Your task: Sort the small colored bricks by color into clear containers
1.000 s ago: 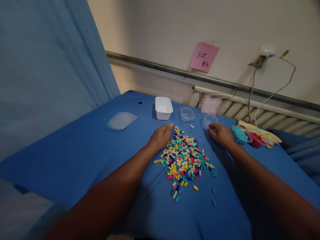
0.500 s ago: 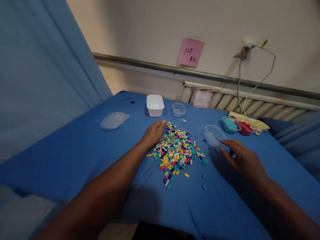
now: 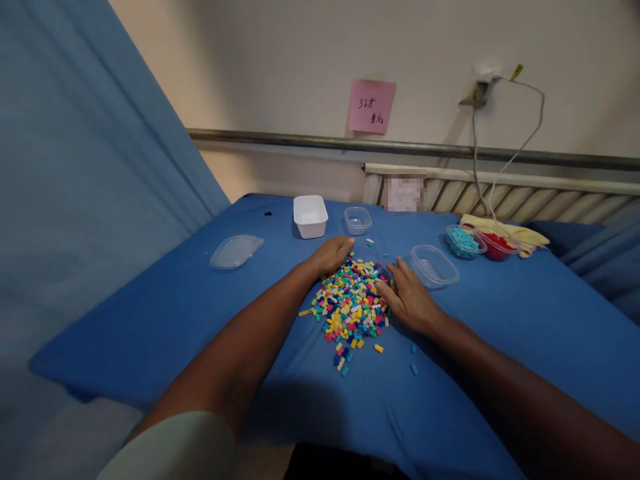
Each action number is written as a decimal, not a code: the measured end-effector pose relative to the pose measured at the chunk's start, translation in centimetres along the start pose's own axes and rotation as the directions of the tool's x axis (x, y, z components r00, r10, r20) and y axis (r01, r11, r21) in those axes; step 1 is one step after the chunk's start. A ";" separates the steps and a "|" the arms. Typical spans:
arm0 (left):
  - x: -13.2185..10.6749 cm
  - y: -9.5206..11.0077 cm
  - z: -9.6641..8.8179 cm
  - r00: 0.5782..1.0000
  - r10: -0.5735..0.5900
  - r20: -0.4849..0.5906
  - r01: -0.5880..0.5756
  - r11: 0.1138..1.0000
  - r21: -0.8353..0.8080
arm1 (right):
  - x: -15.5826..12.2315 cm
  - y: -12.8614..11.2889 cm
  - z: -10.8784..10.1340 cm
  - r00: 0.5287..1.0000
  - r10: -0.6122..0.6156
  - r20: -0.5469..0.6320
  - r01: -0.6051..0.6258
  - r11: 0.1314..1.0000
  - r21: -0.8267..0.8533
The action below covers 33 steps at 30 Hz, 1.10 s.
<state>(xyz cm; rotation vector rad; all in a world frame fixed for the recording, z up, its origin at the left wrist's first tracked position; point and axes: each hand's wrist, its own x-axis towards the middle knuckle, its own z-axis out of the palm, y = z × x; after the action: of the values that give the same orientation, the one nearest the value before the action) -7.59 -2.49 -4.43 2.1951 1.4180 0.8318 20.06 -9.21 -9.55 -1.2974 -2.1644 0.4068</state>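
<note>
A heap of small coloured blocks lies in the middle of the blue table. My left hand rests at the heap's far left edge, fingers stretched flat towards the blocks. At the heap's right edge lies my right hand, fingers flat and spread, touching the blocks. Just right of that hand stands a clear tub with nothing in it.
At the back stand a white tub and a small clear tub. A clear lid lies left. Tubs of turquoise blocks and red blocks sit at the right, by a yellow cloth. A blue curtain hangs left.
My right hand drew the clear tub from the back towards the right, let it go, then moved left onto the heap's right edge. My left hand stayed at the heap.
</note>
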 end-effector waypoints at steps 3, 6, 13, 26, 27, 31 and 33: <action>0.4 -0.5 0.7 0.999 -0.028 -0.017 0.025 0.991 -0.131 | 2.8 -0.4 0.5 1.000 0.001 -0.021 -0.001 1.000 0.013; 0.1 -1.2 1.2 0.990 -0.106 -0.094 0.073 0.951 -0.301 | 6.2 -0.2 1.0 1.000 -0.013 -0.027 0.013 1.000 0.015; 0.6 -1.9 1.4 0.989 -0.072 -0.126 0.063 0.996 -0.069 | 13.9 0.2 2.6 0.993 -0.071 0.099 0.068 0.997 0.029; -0.3 -0.1 0.7 0.983 0.069 0.173 -0.020 0.962 -0.272 | 9.7 -1.2 -0.1 0.939 -0.255 0.230 0.215 0.959 0.186; -0.6 0.2 0.8 0.981 0.057 0.186 -0.002 0.959 -0.283 | 9.1 -1.4 -0.4 0.938 -0.259 0.230 0.218 0.957 0.190; -2.2 2.1 0.1 0.964 0.027 0.265 0.071 0.934 -0.351 | 6.6 -1.7 -1.5 0.937 -0.262 0.231 0.223 0.957 0.184; -3.4 3.0 -0.7 0.951 0.011 0.309 0.117 0.912 -0.392 | 5.8 -1.5 -1.9 0.947 -0.240 0.213 0.209 0.965 0.159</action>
<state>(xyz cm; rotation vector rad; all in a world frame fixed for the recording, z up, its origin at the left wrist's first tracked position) -7.11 -6.82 -2.94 1.8578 1.0400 0.6609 18.07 -4.91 -5.37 -0.9550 -2.3992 0.6238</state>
